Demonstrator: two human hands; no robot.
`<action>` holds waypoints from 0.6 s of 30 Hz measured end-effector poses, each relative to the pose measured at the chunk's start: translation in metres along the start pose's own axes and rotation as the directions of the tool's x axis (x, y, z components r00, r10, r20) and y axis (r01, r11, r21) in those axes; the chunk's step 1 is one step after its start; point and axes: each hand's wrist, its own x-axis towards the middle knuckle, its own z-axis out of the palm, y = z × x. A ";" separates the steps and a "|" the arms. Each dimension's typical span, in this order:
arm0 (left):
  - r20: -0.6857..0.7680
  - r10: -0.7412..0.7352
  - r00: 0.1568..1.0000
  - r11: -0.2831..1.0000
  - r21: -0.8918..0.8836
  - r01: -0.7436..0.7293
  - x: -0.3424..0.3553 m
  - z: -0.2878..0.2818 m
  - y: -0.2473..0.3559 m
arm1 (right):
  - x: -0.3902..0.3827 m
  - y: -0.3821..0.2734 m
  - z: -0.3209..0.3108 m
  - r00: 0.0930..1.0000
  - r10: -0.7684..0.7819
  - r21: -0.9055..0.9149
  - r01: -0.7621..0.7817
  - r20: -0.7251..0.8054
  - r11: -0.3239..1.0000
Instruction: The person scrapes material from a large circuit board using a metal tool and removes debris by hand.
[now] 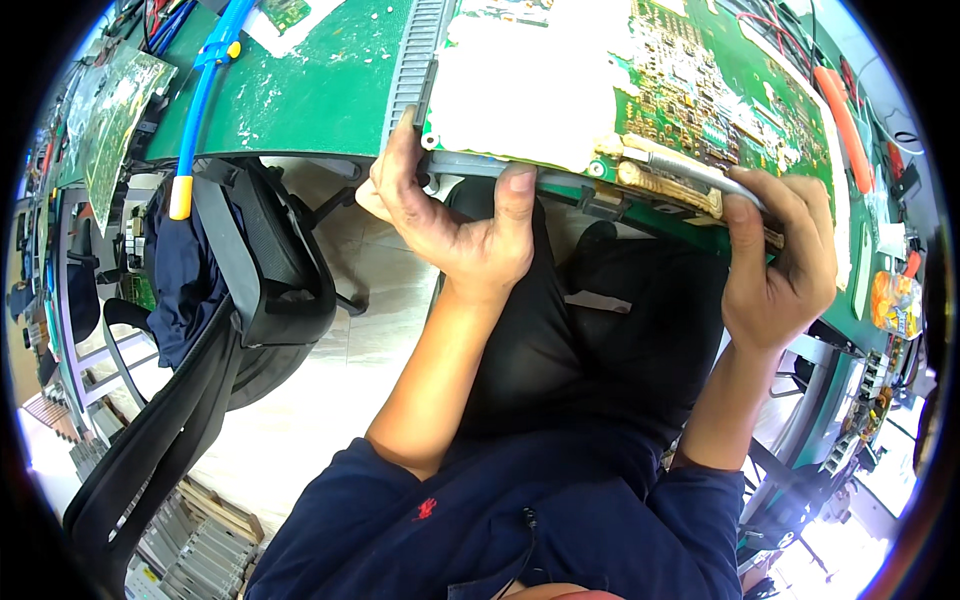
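The board (pixel 735 60) lay at the top of the view, its near edge above the person's lap. A grey slotted rail (pixel 410 70) bounded it on the left; an orange handle (pixel 843 130) lay near its right edge. Left of the rail, the green table (pixel 320 60) offered a wide bare stretch as far as a blue hose (pixel 203 120), whose yellow tip (pixel 181 198) reached past the table edge. A black bag (pixel 275 260) took up part of the space below.

The left hand (pixel 455 225) was at the board's near left corner, thumb and forefinger wide apart; whether they gripped the corner could not be told. The right hand (pixel 785 265), at the near edge toward the right, had thumb and forefinger closed on a slim silvery tool (pixel 685 168), which pointed leftward along the edge.

The tool's rear end was hidden by the fingers. Glare washed out the board's pale left part. Its far edge was cut off, and its underside could not be seen.
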 end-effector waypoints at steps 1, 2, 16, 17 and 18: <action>0.000 0.019 1.000 1.000 0.011 -0.019 0.001 0.000 -0.001 | -0.001 -0.001 0.002 0.999 0.042 0.008 -0.042 -0.009 0.999; 0.010 0.029 1.000 0.999 0.031 -0.030 0.001 -0.001 -0.001 | -0.001 -0.003 0.002 0.998 0.067 0.001 -0.067 -0.009 0.998; 0.041 0.021 0.999 0.989 0.147 -0.027 0.001 -0.005 0.004 | 0.003 -0.006 -0.010 0.993 0.038 -0.083 -0.028 0.114 0.996; 0.038 0.012 0.999 0.988 0.151 -0.018 0.002 -0.004 0.005 | 0.004 -0.007 -0.011 0.990 0.056 -0.084 -0.045 0.126 0.995; 0.050 0.007 0.999 0.988 0.157 -0.015 0.002 -0.005 0.005 | 0.006 -0.008 -0.012 0.988 0.074 -0.085 -0.062 0.138 0.994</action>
